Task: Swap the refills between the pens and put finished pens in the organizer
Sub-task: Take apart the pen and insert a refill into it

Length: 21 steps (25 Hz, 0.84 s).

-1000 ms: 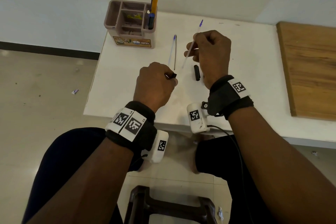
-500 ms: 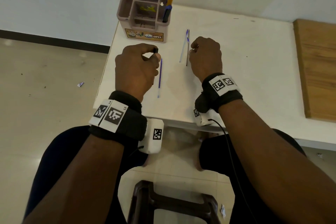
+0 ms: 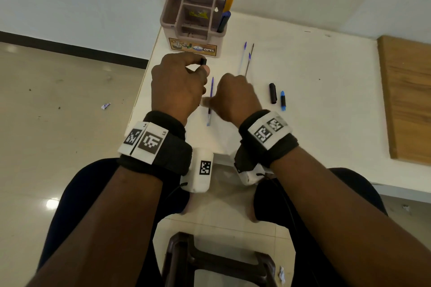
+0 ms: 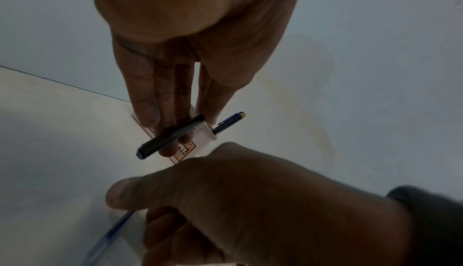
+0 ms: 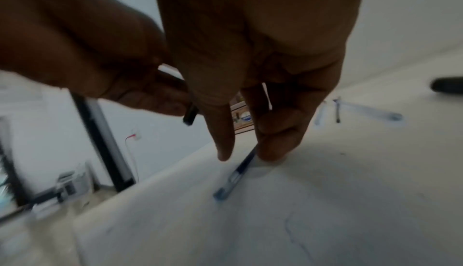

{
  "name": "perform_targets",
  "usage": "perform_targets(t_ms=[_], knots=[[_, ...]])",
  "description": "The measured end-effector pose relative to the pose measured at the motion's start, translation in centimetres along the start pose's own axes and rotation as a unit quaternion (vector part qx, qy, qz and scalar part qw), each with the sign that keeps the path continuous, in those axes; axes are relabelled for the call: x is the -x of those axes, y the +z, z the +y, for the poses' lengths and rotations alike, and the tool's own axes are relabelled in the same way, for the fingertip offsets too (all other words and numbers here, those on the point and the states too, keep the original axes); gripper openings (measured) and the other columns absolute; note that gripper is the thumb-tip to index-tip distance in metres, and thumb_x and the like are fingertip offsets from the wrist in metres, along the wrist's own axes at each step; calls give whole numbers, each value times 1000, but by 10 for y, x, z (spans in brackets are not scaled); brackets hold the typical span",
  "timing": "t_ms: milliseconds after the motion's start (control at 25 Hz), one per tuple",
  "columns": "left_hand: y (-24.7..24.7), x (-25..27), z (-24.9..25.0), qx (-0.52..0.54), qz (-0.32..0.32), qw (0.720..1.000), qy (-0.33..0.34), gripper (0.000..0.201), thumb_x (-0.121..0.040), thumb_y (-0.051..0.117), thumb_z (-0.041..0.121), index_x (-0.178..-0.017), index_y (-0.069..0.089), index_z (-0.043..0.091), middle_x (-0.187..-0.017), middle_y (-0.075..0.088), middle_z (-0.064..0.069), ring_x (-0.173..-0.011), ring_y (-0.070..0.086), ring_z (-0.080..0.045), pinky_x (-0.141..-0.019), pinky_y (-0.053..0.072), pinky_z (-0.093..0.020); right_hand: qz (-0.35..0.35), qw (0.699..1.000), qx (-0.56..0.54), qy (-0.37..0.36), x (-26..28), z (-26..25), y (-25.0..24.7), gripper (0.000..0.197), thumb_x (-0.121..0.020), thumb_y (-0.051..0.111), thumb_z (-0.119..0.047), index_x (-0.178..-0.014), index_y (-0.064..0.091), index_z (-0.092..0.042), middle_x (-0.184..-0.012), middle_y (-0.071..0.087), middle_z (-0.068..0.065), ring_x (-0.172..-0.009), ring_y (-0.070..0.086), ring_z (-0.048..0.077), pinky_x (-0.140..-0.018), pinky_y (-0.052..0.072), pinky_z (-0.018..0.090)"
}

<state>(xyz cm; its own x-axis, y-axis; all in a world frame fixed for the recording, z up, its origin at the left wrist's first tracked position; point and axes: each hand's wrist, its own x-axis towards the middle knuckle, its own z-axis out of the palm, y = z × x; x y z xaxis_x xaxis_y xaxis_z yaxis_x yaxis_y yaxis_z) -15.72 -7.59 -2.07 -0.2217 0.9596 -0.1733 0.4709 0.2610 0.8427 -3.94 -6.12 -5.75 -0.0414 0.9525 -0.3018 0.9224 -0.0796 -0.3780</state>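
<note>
Since half a second ago, the right hand (image 3: 235, 98) has slid left from the loose refills (image 3: 246, 59) to the clear pen (image 3: 210, 100) lying between the two hands, while the left hand (image 3: 177, 86) has stayed where it was. In the right wrist view, the right fingertips (image 5: 271, 151) come down on the clear pen's barrel against the table (image 3: 326, 91), thumb on one side and fingers on the other, pinching it. The left hand holds a black barrel (image 4: 170, 136) pinched between thumb and curled fingers, raised above the table just in front of the organizer (image 3: 193, 23).

The refills lie side by side beyond the right hand. To its right, a black cap (image 3: 272, 93) and a blue-tipped piece (image 3: 283, 100) lie next to each other, apart from the hand. The organizer stands at the far left corner of the table, with two pens (image 3: 227, 9) upright in its right compartment. A wooden board (image 3: 408, 100) lies at the table's right edge.
</note>
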Motion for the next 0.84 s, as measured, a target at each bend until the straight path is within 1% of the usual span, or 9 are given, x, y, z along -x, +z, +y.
perform_targets(t_ms=[120, 200, 280, 400, 520, 560, 640, 760, 840], knots=[[0, 0, -2, -14, -3, 1000, 0, 30, -99, 66, 33, -128, 72, 25, -110, 80, -2, -84, 78, -14, -96, 56, -32, 23, 997, 50, -48, 12, -11, 10, 16, -98, 65, -20, -105, 59, -7, -88, 52, 8, -82, 52, 24, -73, 37, 32], [0, 0, -4, -22, -6, 1000, -1, 31, -99, 66, 34, -128, 72, 25, -113, 79, -3, -89, 78, -18, -102, 56, -40, 28, 998, 34, -38, 11, -10, 9, 12, -98, 65, -16, -102, 57, -8, -88, 51, 8, -81, 49, 23, -73, 37, 31], [-1, -1, -5, -24, -7, 1000, -4, 30, -99, 66, 34, -127, 72, 25, -113, 79, -3, -93, 78, -20, -104, 56, -45, 9, 1000, 20, -13, 6, -10, 8, 19, -95, 69, -20, -97, 55, -9, -87, 52, 6, -81, 51, 22, -72, 37, 31], [1, 1, -4, -26, -11, 1000, -5, 30, -99, 66, 34, -127, 72, 25, -111, 80, -3, -92, 78, -19, -104, 55, -45, -21, 999, -4, 26, 0, -7, 12, 33, -90, 77, -35, -89, 56, -10, -79, 55, 4, -74, 55, 20, -65, 39, 31], [1, 5, -2, -4, -16, 1000, -2, 30, -99, 67, 31, -127, 72, 23, -106, 80, -4, -86, 78, -17, -100, 58, -39, 4, 993, -108, 54, -5, 9, 2, 44, -91, 71, -45, -75, 49, -10, -67, 48, 2, -60, 47, 16, -60, 42, 33], [2, 6, -1, 10, -21, 1000, -5, 30, -98, 68, 30, -127, 73, 22, -103, 80, -4, -85, 78, -16, -98, 59, -38, 34, 984, -165, 62, -6, 17, -6, 45, -93, 66, -44, -73, 51, -7, -64, 48, 3, -58, 47, 18, -61, 43, 36], [4, 8, 0, 33, -37, 999, -16, 30, -97, 70, 28, -126, 74, 19, -100, 80, -5, -83, 79, -16, -88, 61, -33, 87, 940, -317, 89, -7, 31, -26, 41, -97, 58, -36, -75, 60, -1, -66, 57, 6, -58, 53, 19, -65, 49, 39], [15, 9, 5, 43, -78, 996, -25, 28, -93, 76, 26, -120, 77, 19, -96, 80, -3, -83, 78, -14, -69, 55, -20, 131, 859, -492, 59, 4, 44, -50, 25, -99, 57, -18, -78, 64, -7, -71, 69, 6, -54, 59, 13, -63, 55, 28], [26, 14, 11, 48, -111, 992, -16, 26, -91, 78, 24, -116, 79, 17, -95, 81, -5, -83, 79, -16, -74, 57, -21, 169, 825, -539, 16, 10, 52, -59, 14, -96, 60, -9, -84, 65, -3, -74, 72, 10, -56, 65, 17, -69, 61, 33]])
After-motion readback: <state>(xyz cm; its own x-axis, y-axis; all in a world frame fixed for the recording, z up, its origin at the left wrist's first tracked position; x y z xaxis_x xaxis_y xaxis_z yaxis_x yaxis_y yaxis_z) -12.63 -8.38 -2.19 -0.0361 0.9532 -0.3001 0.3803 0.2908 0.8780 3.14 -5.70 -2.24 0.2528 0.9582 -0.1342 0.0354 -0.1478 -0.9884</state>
